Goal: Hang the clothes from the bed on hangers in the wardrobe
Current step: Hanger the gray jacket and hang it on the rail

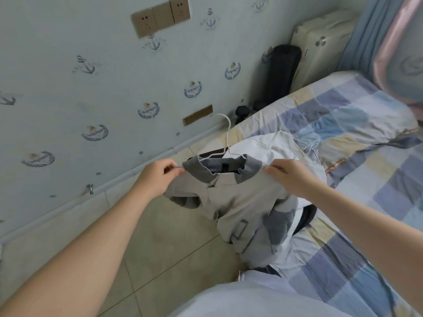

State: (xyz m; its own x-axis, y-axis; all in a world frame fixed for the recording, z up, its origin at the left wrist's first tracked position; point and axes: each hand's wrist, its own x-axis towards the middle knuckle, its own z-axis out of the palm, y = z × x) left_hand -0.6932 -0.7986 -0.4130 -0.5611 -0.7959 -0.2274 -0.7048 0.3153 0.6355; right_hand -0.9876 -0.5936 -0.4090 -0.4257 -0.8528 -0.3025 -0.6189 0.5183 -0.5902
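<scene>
At the bed's edge: the jacket, beige with a grey ribbed collar and cuffs, hangs above the floor just beside the bed. A white wire hanger sits inside its neck, with the hook standing up above the collar.
Left hand: thumb and fingers pinch the jacket's shoulder where the hanger's arm ends.
Right hand: fingers are curled and pinch the opposite shoulder, close to the collar.
Handling: the jacket looks soft, limp and fairly light. The ribbed collar will likely stretch, and the smooth shell may slide along the thin wire.
Where to hold: the 2 shoulders suit settling it on the hanger, and the hook suits carrying it.
Other clothes: a white garment lies on the bed behind the jacket, with something dark partly hidden beneath.
Around: a cream suitcase, a black roll and a dumbbell stand by the wall past the bed.
In the way: the dangling sleeves could snag the pile. The wardrobe is out of view.
</scene>
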